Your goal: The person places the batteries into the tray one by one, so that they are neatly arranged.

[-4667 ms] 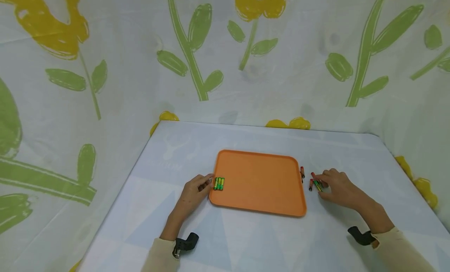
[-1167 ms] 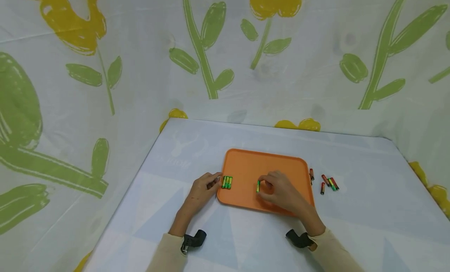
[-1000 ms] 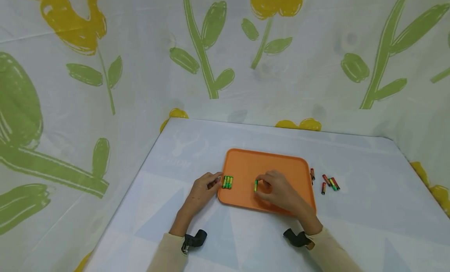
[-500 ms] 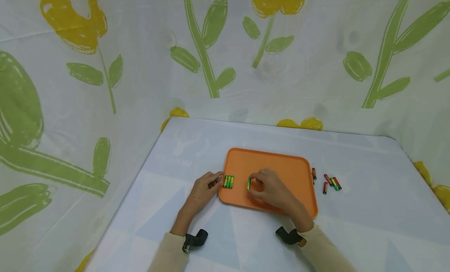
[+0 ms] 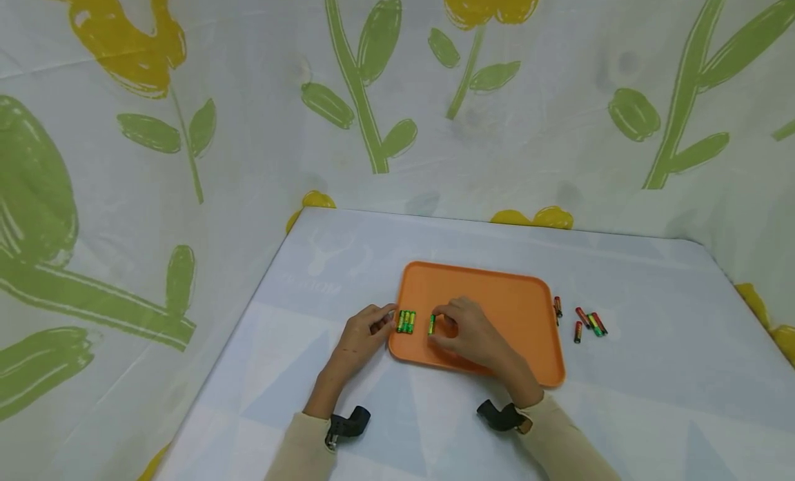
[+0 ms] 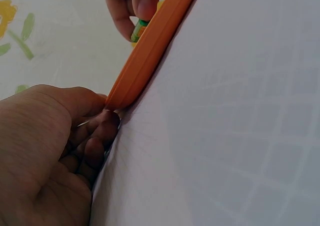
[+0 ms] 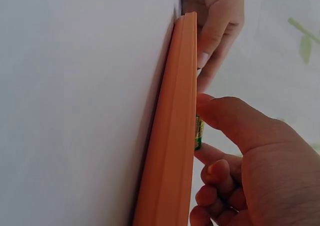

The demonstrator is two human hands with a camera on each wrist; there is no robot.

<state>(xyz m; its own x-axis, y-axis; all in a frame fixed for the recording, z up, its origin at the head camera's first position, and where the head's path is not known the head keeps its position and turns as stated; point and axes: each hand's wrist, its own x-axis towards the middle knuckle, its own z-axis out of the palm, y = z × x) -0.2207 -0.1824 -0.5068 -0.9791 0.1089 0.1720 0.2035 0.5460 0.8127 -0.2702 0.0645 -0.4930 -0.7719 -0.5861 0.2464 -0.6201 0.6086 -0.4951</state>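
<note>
Over the tray (image 5: 524, 315), left of centre, right hand (image 5: 470, 334) pinches a green battery (image 5: 431, 325); left hand (image 5: 362, 337) grips tray edge. Partway, I judge: battery row (image 5: 406, 321) laid near that edge, loose green battery (image 5: 595, 324) and red batteries (image 5: 578, 332) left on the table (image 5: 646, 384).

Through my cameras the orange tray (image 5: 503, 305) looks like smooth, low-sheen plastic, the green batteries (image 5: 406, 321) glossy. I read the surface (image 5: 323, 277) as smooth and matt, the backdrop (image 5: 248, 87) as creased cloth, the sleeves (image 5: 302, 450) matt fabric, the wrist mounts (image 5: 355, 421) matt plastic.
</note>
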